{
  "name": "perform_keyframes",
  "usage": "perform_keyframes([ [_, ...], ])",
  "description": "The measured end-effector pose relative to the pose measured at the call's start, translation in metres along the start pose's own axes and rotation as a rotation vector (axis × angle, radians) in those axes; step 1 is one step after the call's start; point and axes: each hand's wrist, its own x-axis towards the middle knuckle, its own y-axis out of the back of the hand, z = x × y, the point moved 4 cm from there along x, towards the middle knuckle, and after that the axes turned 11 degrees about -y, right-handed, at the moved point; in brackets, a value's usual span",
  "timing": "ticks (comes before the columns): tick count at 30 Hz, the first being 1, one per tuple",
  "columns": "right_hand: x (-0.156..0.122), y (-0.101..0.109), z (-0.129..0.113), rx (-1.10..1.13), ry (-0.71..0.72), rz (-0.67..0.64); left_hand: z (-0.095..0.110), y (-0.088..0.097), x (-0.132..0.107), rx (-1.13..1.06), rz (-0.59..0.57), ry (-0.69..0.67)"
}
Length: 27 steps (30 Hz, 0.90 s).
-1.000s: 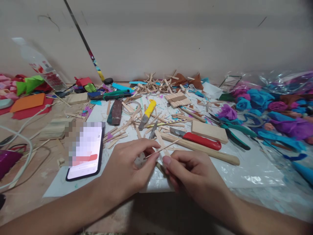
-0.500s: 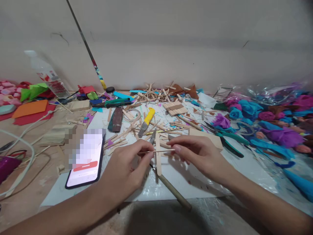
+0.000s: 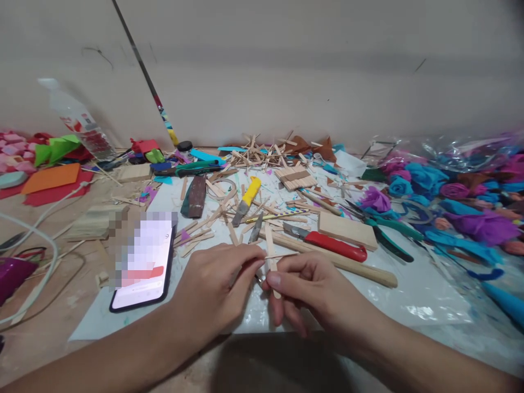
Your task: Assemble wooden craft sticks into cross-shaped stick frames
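My left hand point(image 3: 213, 289) and my right hand point(image 3: 315, 289) meet at the near edge of a white sheet point(image 3: 409, 295). Both pinch a thin wooden sliver point(image 3: 282, 255) that runs level between their fingertips. A flat craft stick point(image 3: 271, 254) lies on the sheet right under them, pointing away from me. A small grey blade point(image 3: 256, 228) lies just beyond my left fingers.
A lit phone point(image 3: 143, 262) lies left of my left hand. A red-handled cutter point(image 3: 333, 245), a long wooden dowel point(image 3: 347, 265), a wooden block point(image 3: 347, 230), a yellow knife point(image 3: 248, 199) and green pliers point(image 3: 388, 240) lie beyond. Loose sticks pile at the back; paper flowers point(image 3: 450, 202) fill the right.
My right hand drew back toward me and closer to my left hand, shortening the visible stretch of sliver. The red-handled cutter and dowel it covered half a second ago show again.
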Motion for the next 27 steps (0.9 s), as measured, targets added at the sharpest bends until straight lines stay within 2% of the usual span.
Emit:
perform_keyframes([
  [3, 0.0003, 0.0007, 0.0024, -0.071, -0.013, 0.019, 0.0009, -0.0028, -0.0028, 0.024, -0.016, 0.02],
  [8, -0.0035, -0.0008, 0.0012, -0.091, -0.016, -0.023, 0.0085, 0.001, -0.0003, 0.069, 0.004, -0.093],
  [14, -0.007, -0.0028, -0.0015, -0.145, -0.04, 0.066, 0.0045, 0.0049, 0.0018, 0.023, -0.043, 0.071],
  [20, -0.0085, -0.0051, -0.0028, -0.206, -0.066, 0.076, 0.0035, -0.0001, -0.0007, 0.016, -0.039, 0.113],
  [23, -0.0094, -0.005, -0.0033, -0.217, -0.069, 0.07, 0.0035, 0.0003, -0.0009, 0.036, -0.035, 0.068],
  [27, -0.0089, -0.0048, -0.0025, -0.211, -0.071, 0.072, 0.0069, 0.001, -0.0004, 0.078, -0.078, -0.116],
])
